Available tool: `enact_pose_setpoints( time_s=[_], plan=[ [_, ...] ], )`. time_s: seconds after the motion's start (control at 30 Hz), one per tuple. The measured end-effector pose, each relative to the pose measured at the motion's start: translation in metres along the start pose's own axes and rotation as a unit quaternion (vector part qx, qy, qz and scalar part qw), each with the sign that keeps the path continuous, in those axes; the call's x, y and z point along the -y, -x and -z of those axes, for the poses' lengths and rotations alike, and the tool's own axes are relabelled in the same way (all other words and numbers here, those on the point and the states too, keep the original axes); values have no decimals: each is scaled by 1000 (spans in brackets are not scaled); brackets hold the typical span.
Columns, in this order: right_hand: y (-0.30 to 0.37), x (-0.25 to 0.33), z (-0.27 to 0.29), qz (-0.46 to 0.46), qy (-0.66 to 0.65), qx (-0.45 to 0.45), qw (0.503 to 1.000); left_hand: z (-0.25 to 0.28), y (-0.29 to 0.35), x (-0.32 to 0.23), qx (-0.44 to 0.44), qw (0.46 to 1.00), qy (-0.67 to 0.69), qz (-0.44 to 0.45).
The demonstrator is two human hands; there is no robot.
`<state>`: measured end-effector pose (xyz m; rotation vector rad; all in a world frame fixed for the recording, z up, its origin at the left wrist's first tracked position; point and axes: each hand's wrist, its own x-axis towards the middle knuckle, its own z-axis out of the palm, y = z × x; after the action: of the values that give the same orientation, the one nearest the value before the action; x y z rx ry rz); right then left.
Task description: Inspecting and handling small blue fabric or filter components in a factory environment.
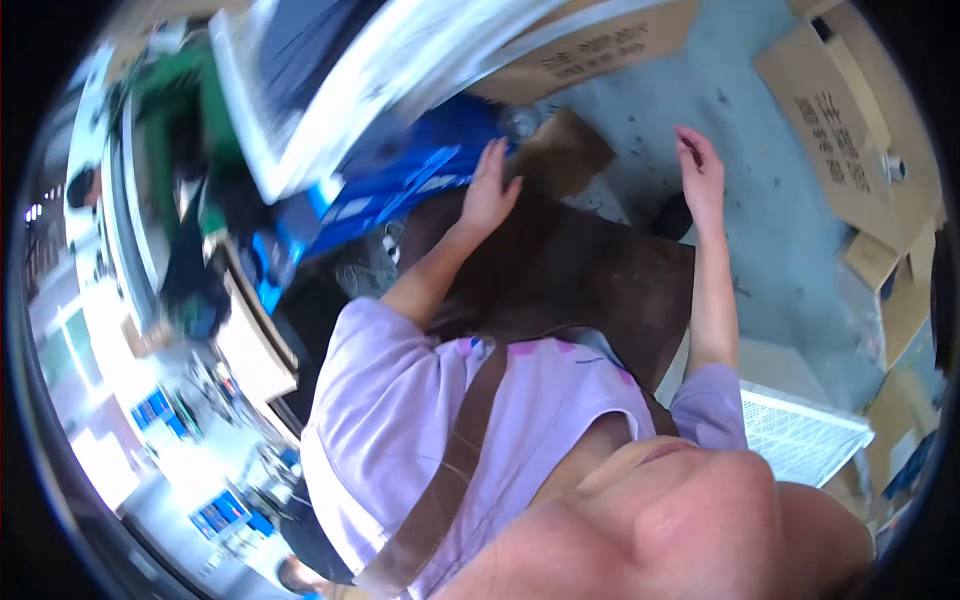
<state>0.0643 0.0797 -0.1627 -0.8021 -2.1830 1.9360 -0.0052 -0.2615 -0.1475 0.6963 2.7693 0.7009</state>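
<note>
My left hand (pixel 488 190) is stretched out with its fingers extended and the thumb apart, holding nothing that I can see. It is beside the end of a blue crate (pixel 425 165); whether the fingertips touch it I cannot tell. My right hand (pixel 703 170) is raised above the floor on the right, its fingers loosely curled with a gap between them and nothing visible inside. A dark brown apron (pixel 560 265) covers my lap between the two arms. Just beyond the left hand is a brown cardboard piece (pixel 568 152).
A blurred white-framed panel (pixel 340 110) juts in at the upper left. Cardboard boxes (pixel 830 130) stand at the right and another box (pixel 600 50) at the top. A white plastic basket (pixel 800 425) is by my right elbow. Benches and other people (pixel 85 188) are at the left.
</note>
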Motion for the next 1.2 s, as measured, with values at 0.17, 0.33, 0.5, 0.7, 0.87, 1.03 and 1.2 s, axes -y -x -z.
enact_pose_setpoints(
  time_s=[0.17, 0.33, 0.5, 0.7, 0.87, 1.03, 1.2],
  plan=[
    [79, 83, -46, 92, 60, 71, 991, 69, 37, -61, -60, 994, 80, -49],
    [133, 171, -72, -34, -517, 334, 787, 146, 84, -117, -57, 899, 432, -31],
    [197, 260, -84, 56, -629, 437, 640, 217, 122, -140, -26, 716, 694, -73],
    [227, 285, -105, 115, -577, 495, 639, 256, 149, -138, -3, 604, 777, -176],
    [233, 291, -118, 126, -529, 476, 691, 272, 158, -127, 11, 578, 793, -191],
    [201, 274, -107, 148, -245, 233, 930, 266, 136, -115, 36, 568, 805, -165],
    [143, 283, -59, 260, 68, -5, 963, 254, 125, -109, 63, 536, 829, -143]
  ],
)
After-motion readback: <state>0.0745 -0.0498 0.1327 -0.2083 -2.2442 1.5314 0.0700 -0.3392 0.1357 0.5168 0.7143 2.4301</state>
